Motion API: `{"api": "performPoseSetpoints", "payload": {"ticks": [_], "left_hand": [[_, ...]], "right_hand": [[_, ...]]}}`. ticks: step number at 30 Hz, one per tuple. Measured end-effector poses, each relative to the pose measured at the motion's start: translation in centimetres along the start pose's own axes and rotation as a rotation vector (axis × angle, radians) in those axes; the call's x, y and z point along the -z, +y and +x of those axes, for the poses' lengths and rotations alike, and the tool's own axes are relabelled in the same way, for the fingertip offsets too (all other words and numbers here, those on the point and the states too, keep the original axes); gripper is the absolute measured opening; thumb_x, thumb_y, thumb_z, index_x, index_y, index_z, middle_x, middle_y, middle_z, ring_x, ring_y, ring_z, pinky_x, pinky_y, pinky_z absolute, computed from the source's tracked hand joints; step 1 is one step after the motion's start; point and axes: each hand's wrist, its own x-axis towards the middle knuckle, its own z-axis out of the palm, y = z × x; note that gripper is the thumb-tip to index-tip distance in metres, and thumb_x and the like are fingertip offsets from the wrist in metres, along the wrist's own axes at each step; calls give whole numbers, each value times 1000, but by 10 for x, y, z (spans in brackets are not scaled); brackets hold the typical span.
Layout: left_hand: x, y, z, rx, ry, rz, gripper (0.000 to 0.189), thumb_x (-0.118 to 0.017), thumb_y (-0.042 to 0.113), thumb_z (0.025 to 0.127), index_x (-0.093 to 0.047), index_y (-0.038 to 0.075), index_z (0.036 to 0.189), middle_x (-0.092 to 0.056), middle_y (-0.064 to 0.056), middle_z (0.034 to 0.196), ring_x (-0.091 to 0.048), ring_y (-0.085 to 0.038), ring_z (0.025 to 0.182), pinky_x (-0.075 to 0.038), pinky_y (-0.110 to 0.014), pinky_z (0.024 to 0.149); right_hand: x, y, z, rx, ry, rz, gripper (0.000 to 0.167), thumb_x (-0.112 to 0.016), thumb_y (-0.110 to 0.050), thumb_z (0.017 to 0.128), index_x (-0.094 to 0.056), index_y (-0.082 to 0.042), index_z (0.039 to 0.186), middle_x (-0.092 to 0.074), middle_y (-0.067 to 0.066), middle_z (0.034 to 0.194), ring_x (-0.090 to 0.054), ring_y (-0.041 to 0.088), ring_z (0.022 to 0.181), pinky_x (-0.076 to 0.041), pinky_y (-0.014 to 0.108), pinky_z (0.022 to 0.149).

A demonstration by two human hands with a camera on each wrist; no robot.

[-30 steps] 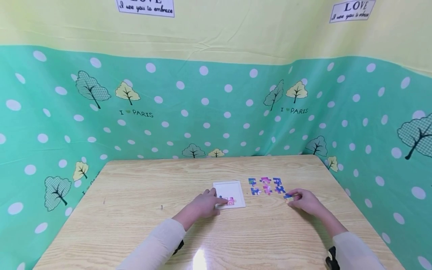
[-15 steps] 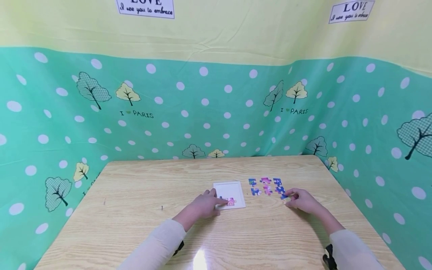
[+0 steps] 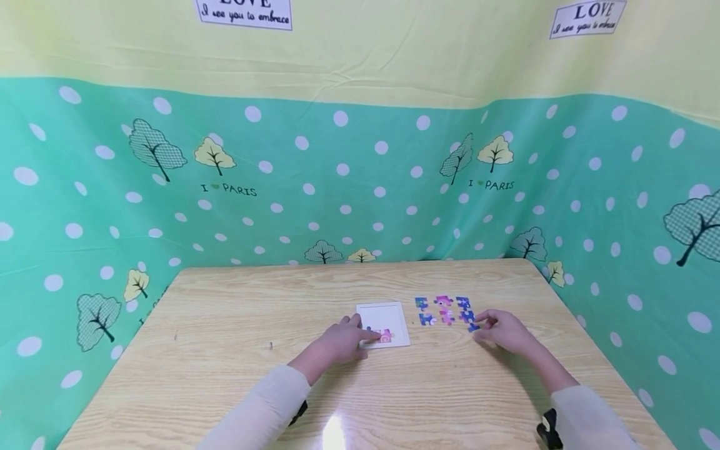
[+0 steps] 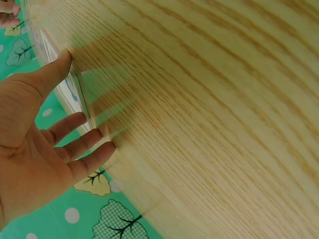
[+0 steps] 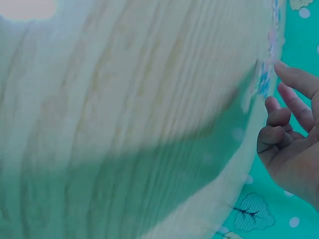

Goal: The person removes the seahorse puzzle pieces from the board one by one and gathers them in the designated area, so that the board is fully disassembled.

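Observation:
A white puzzle frame (image 3: 382, 308) lies flat on the table, pink puzzle pieces (image 3: 385, 335) in its lower part. My left hand (image 3: 337, 340) rests at its left side, the index fingertip touching those pieces. The left wrist view has the left hand (image 4: 45, 129) with its fingers stretched out and apart. Right of the frame, my right hand (image 3: 509, 330) pinches a blue puzzle piece (image 3: 474, 327) between thumb and index finger; the fingers partly hide it. In the right wrist view, the other fingers of the right hand (image 5: 291, 122) are curled.
Several loose puzzle pieces (image 3: 444, 310) lie in rows between the frame and my right hand. A small dark speck (image 3: 270, 345) is left on the wooden table (image 3: 225, 312). A green dotted curtain (image 3: 360, 169) hangs behind and beside the table.
My right hand has moved slightly left and away from me with its piece, closer to the other loose pieces. Less of the piece's yellow part shows. The left hand has stayed still.

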Motion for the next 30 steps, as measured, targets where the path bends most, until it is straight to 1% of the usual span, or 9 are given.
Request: {"api": "performPoseSetpoints", "payload": {"ticks": [3, 6, 11, 13, 16, 20, 22, 27, 30], "left_hand": [[-1, 0, 1, -1, 1, 8, 45, -65, 31, 87, -53, 41, 129, -50, -14, 127, -49, -32, 115, -47, -48, 93], [-1, -1, 1, -4, 3, 12, 45, -66, 31, 86, -54, 41, 129, -51, -13, 123, -50, -29, 110, -48, -46, 89], [0, 0, 1, -10, 2, 17, 45, -66, 32, 86, -54, 41, 129, -51, -11, 118, -50, -25, 102, -49, -43, 85], [1, 0, 1, -10, 1, 17, 45, -66, 32, 86, -54, 41, 129, -52, -10, 117, -50, -24, 101, -49, -43, 84], [1, 0, 2, -7, -5, 17, 46, -66, 31, 87, -53, 40, 130, -51, -11, 118, -50, -25, 103, -49, -44, 86], [1, 0, 2, -9, -3, 23, 46, -66, 31, 86, -54, 40, 129, -51, -11, 118, -50, -26, 103, -49, -43, 85], [1, 0, 3, -10, -2, 24, 46, -66, 32, 86, -54, 40, 129, -51, -10, 117, -50, -25, 101, -49, -42, 83], [-1, -2, 3, -11, -5, 14, 46, -66, 33, 85, -54, 42, 129, -51, -10, 118, -50, -25, 103, -49, -42, 83], [-1, -2, 2, -10, -6, 3, 46, -66, 33, 86, -53, 41, 129, -51, -11, 119, -50, -26, 106, -49, -43, 84]], "right_hand": [[-1, -9, 1, 13, 16, -11, 35, -68, -18, 83, -61, 0, 113, -54, 8, 88, -48, 15, 68, -44, 25, 53], [-3, -18, 1, 49, 12, -5, 34, -67, -17, 85, -60, 1, 113, -56, 9, 90, -49, 17, 73, -44, 25, 55], [-10, -28, 5, 72, -3, 18, 32, -66, -16, 85, -62, 1, 112, -57, 8, 91, -50, 17, 78, -46, 24, 60], [-13, -30, 9, 72, -8, 37, 32, -67, -16, 84, -62, -1, 112, -57, 7, 90, -50, 17, 78, -46, 23, 59], [-19, -33, 13, 102, -17, 54, 33, -68, -16, 83, -62, 0, 112, -57, 8, 89, -51, 17, 77, -47, 24, 57], [-29, -39, 17, 149, -23, 75, 31, -70, -12, 81, -63, 1, 109, -60, 8, 89, -53, 17, 79, -47, 22, 59], [-35, -43, 19, 160, -21, 80, 30, -70, -12, 80, -64, 0, 107, -61, 7, 89, -54, 16, 81, -47, 20, 62], [-49, -56, 22, 163, -32, 90, 27, -71, -10, 80, -65, -3, 105, -60, 6, 86, -54, 16, 76, -47, 22, 59], [-56, -64, 23, 181, -43, 101, 27, -71, -10, 80, -66, -2, 105, -61, 7, 87, -55, 17, 79, -48, 23, 58]]}}
